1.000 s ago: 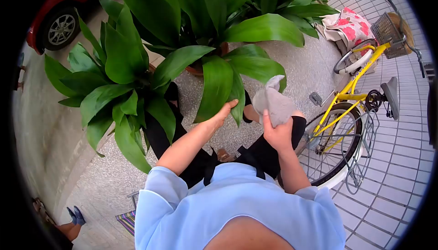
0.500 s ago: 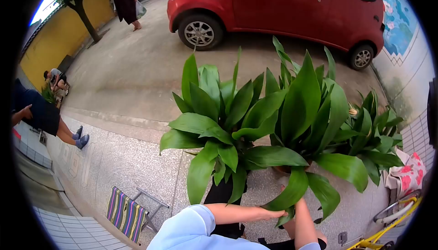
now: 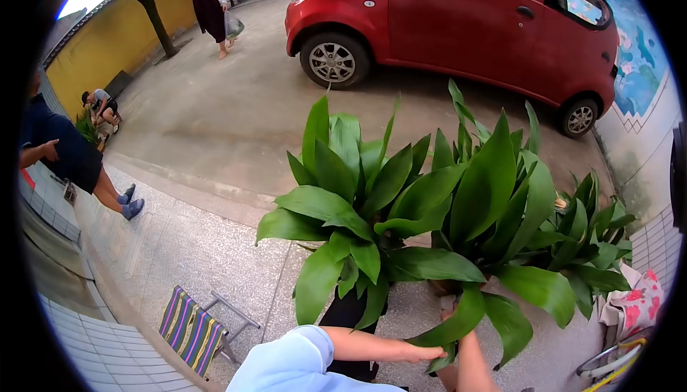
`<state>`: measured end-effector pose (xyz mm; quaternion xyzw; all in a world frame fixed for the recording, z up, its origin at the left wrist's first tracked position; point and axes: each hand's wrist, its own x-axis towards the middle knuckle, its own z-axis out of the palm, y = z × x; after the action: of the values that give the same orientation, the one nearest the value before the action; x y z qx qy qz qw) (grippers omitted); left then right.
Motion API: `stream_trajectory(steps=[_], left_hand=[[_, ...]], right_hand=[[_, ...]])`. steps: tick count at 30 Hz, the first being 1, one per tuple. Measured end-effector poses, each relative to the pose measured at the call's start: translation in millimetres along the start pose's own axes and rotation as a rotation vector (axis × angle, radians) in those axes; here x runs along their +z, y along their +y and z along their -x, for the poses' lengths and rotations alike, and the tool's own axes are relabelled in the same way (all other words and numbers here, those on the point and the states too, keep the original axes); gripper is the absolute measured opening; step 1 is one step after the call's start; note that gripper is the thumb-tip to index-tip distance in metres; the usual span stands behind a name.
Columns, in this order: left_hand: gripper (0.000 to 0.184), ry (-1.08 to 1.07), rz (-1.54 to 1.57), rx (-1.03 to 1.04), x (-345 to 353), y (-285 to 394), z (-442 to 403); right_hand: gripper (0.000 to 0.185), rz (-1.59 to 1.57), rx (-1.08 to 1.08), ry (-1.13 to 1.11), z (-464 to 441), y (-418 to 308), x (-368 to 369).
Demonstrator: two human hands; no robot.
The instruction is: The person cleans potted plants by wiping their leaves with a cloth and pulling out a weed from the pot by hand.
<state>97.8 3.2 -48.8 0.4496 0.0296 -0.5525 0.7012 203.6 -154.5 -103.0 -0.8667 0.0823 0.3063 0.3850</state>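
Broad green leaves of a potted plant [image 3: 343, 209] spread in front of me, merging with a second leafy plant [image 3: 494, 192] on the right. My left hand [image 3: 424, 353] reaches across from the left, its fingers closed at the drooping tip of one long leaf [image 3: 458, 322]. Behind that same leaf rises my right hand [image 3: 469, 342]; the leaf covers most of it, so its fingers are largely hidden. Part of a brown pot [image 3: 438, 286] shows under the foliage.
A striped folding stool [image 3: 192, 331] stands at lower left. Beyond the plants is a red car [image 3: 458, 31]. One person [image 3: 64, 141] stands at left, another [image 3: 104, 109] crouches, and a third [image 3: 209, 9] carries a bag. Floral cloth [image 3: 633, 302] lies at right.
The view has shifted, so car, plants and people sit further right and slightly lower. My hands stay at the same leaf. The person with the bag has stepped along.
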Motion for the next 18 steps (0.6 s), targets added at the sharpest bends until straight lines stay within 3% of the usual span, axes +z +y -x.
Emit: stream_trajectory(steps=[4, 5, 6, 8, 15, 18], left_hand=[[0.021, -0.051, -0.018, -0.009, 11, -4, 6], [0.019, 0.019, -0.17, 0.023, 12, -6, 4], [0.02, -0.049, -0.156, 0.03, 10, -4, 7], [0.02, -0.136, -0.127, -0.05, 11, 2, 17], [0.022, -0.396, -0.378, -0.195, 13, 36, 45], [0.024, -0.272, -0.423, -0.209, -2, 50, 34]], right_hand=[[0.023, -0.422, -0.128, 0.201, 58, 34, 39], [0.024, -0.384, -0.11, 0.212, 100, -11, 28], [0.026, -0.348, -0.092, 0.219, 134, -42, 24], [0.025, -0.48, 0.017, 0.323, 168, -48, 31], [0.025, -0.8, 0.064, 0.635, 202, -32, 64], [0.026, -0.867, 0.055, 0.679, 213, -47, 65]])
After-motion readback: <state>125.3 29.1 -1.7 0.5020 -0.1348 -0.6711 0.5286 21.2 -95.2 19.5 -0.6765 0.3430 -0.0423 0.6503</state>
